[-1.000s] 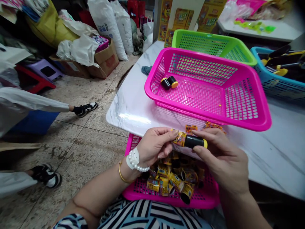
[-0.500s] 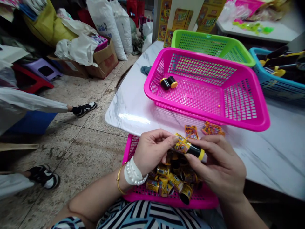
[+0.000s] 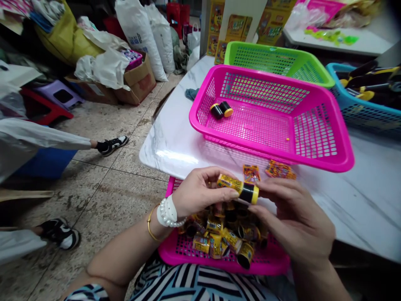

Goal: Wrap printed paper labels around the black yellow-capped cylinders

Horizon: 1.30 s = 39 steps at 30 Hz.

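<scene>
A small black tube (image 3: 247, 192) with a yellow rim and a yellow printed label sleeve lies across between my hands, above the near pink basket (image 3: 169, 251). My left hand (image 3: 200, 190) is closed on its labelled end, thumb along the near side. The fingertips and thumb of my right hand (image 3: 294, 217) pinch around its yellow-rimmed end. Below, in the basket at my lap, several similar labelled tubes (image 3: 231, 239) lie heaped, some showing dark open ends. Printed orange labels (image 3: 251, 173) lie on the table just beyond my fingers.
On the marble-patterned table (image 3: 169, 146) stands a large pink basket (image 3: 272, 161) with two black tubes (image 3: 221, 110) inside. Behind it are a green basket (image 3: 282, 52) and a blue basket (image 3: 360, 108) of black and yellow parts. Another person's legs (image 3: 46, 136) show at left.
The tube has shifted slightly left, with my left thumb now further along its label. My right hand has moved a little right, its fingers now at the tube's rimmed end.
</scene>
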### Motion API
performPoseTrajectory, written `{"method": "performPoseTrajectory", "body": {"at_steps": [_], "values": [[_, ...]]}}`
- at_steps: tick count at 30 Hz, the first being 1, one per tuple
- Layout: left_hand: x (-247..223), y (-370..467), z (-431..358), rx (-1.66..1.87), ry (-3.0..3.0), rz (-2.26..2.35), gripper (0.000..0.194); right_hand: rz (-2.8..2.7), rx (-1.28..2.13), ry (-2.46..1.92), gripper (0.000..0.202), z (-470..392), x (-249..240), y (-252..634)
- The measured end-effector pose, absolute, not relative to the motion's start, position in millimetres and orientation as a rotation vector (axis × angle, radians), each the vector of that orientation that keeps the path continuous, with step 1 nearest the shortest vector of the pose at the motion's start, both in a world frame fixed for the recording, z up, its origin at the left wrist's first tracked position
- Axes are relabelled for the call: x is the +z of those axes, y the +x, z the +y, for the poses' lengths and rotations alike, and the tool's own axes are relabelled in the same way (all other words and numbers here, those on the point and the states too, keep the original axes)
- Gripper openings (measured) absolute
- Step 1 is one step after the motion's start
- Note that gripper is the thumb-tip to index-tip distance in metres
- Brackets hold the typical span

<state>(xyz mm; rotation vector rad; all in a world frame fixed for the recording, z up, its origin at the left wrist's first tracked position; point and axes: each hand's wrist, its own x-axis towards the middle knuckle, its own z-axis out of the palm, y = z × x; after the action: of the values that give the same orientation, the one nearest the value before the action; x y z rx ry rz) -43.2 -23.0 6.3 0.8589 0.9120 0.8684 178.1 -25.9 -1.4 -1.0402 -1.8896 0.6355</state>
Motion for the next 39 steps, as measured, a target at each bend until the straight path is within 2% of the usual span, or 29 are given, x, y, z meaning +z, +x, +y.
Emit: {"method": "performPoseTrajectory", "body": {"at_steps": [10,16,20,22,24,28,30,32,35,39], "values": [[2.9,-34.3,-13.4,0.773,0.911,0.865,0.060,-1.977,0.512,-0.872,0.048,-16.8,-9.7,183.8],[-0.5,-39.4,-19.8,0.843,0.977,0.901,0.033,-1.992,0.401,-0.850,0.043,-17.7,-9.6,180.7],[1.5,-30.1,-27.0,1.122,1.419,0.992,0.026,-1.771,0.802,-0.978,0.031,-23.3,-11.3,174.7],[2.8,-28.6,-27.8,1.153,1.587,0.958,0.025,-1.626,1.013,-0.985,0.027,-25.4,-11.8,171.3],[3.4,-30.1,-26.8,1.125,1.584,0.928,0.027,-1.565,1.075,-0.990,0.025,-25.5,-12.7,169.3],[2.6,-37.1,-24.3,0.967,1.186,0.943,0.051,-1.685,0.838,-0.996,0.030,-20.3,-15.3,172.2],[1.9,-40.2,-25.3,0.870,1.018,0.950,0.050,-1.782,0.682,-0.943,0.033,-17.8,-15.5,175.3],[1.4,-41.9,-27.8,0.845,0.987,0.968,0.039,-1.825,0.639,-0.893,0.031,-17.2,-15.3,176.3],[2.3,-43.0,-30.6,0.969,1.253,1.043,0.027,-1.682,0.863,-0.926,0.024,-20.0,-16.7,171.6],[6.9,-45.9,-19.1,0.942,1.531,1.035,0.029,-1.325,1.306,-0.981,0.019,-21.2,-19.7,161.0]]}}
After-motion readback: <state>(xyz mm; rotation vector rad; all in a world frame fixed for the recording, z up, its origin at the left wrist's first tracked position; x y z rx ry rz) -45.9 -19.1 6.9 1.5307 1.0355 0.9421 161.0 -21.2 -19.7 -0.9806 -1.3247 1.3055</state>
